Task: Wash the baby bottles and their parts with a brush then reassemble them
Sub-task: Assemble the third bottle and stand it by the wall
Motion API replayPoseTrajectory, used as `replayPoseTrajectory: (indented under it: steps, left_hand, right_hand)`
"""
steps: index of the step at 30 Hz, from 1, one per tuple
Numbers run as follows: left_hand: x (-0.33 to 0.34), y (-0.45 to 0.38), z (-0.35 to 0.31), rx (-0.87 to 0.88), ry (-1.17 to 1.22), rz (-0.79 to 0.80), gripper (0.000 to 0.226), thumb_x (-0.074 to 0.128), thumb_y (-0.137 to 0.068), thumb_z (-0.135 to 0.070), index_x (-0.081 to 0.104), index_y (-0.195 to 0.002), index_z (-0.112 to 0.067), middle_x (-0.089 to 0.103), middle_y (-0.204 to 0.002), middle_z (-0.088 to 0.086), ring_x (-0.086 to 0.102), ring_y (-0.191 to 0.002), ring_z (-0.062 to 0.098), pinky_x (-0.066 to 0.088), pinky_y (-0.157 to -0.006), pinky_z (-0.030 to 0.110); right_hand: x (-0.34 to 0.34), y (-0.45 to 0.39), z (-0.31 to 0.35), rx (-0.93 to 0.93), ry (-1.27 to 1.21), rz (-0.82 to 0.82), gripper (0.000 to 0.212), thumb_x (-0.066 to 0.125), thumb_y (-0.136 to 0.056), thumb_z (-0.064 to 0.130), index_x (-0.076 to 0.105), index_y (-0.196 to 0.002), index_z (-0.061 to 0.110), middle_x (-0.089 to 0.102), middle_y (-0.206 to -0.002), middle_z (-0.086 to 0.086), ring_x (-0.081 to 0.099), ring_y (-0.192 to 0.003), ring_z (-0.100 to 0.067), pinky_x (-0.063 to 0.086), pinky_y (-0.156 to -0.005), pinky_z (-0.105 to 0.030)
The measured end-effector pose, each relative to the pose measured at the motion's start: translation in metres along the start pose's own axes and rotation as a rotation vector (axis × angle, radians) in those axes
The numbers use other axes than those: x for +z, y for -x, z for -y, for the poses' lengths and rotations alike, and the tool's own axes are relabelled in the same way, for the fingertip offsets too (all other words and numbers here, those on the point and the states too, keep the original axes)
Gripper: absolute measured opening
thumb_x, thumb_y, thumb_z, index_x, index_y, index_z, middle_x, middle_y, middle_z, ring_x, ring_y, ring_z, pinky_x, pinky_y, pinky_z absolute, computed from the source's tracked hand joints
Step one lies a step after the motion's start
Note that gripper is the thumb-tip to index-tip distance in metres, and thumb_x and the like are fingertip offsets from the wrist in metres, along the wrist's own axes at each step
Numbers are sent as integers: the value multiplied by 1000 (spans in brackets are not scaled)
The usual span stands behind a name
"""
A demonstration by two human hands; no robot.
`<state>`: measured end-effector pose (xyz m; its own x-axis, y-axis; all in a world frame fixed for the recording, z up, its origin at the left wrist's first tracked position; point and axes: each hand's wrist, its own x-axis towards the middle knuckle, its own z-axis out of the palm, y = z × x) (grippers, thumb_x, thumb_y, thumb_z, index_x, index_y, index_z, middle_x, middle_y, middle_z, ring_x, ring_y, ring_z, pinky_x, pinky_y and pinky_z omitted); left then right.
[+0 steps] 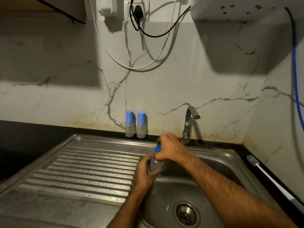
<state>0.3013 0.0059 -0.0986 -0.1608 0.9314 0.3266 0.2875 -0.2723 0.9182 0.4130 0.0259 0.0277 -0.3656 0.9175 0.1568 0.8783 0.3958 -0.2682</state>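
Over the sink basin (218,163) I hold a small clear baby bottle (155,165). My left hand (145,173) wraps its body from below. My right hand (169,149) is closed over its blue cap (158,148), which shows only as a sliver beside the fingers. Two more clear bottles with blue caps, one (129,124) and the other (141,125), stand upright side by side against the wall behind the drainboard. A bottle brush (269,176) with a white handle lies on the black counter at the right of the sink.
A ribbed steel drainboard (85,175) lies left of the basin. The tap (189,124) stands behind the basin, with no water running. The drain (186,214) is at the basin's bottom. Cables hang on the marble wall above.
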Motion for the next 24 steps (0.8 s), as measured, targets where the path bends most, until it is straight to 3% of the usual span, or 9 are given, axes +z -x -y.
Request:
replayPoseTrajectory:
  steps: [5, 11, 14, 16, 20, 24]
  left_hand:
    - [0, 1, 0, 43, 19, 11, 49, 86, -72, -22, 58, -108, -41, 68, -103, -20, 61, -100, -12, 49, -79, 8]
    - [0, -1, 5, -27, 61, -20, 49, 86, -72, -18, 60, -111, -34, 68, -105, -14, 64, -99, -1, 53, -87, 23]
    - [-2, -3, 5, -59, 64, 16, 50, 84, -74, -18, 60, -115, -31, 67, -107, -12, 64, -102, 5, 54, -88, 27]
    - [-2, -4, 4, -53, 34, 30, 52, 85, -74, -24, 58, -118, -31, 64, -106, -15, 60, -100, -1, 51, -85, 21]
    - [-1, -3, 2, -14, 18, 37, 48, 85, -74, -25, 57, -111, -40, 66, -104, -19, 61, -97, -8, 47, -81, 13]
    - [-2, 0, 3, 5, 54, 21, 44, 81, -78, -19, 59, -111, -37, 68, -106, -16, 64, -98, -6, 52, -87, 21]
  right_hand:
    - [5, 2, -1, 68, 0, -61, 46, 79, -81, 44, 49, -106, 19, 44, -108, 0, 43, -96, -14, 37, -70, -24]
    - [4, -5, 7, 15, 11, -12, 47, 81, -82, 38, 61, -116, 13, 61, -111, -5, 59, -99, -17, 54, -85, -29]
    - [-4, -5, 5, -52, 15, 95, 61, 84, -78, 32, 58, -131, 15, 59, -128, -3, 57, -115, -20, 47, -91, -26]
    - [-9, -5, 3, -91, 26, 111, 53, 83, -80, 28, 62, -127, 17, 59, -129, -2, 56, -117, -18, 44, -89, -24]
    - [-10, -2, 0, -107, 50, 64, 44, 83, -79, 23, 67, -119, 15, 58, -122, -3, 53, -108, -14, 43, -82, -21]
    - [-3, 0, 1, -90, 29, 35, 47, 82, -79, 24, 64, -121, 12, 56, -121, -5, 48, -99, -12, 42, -79, -22]
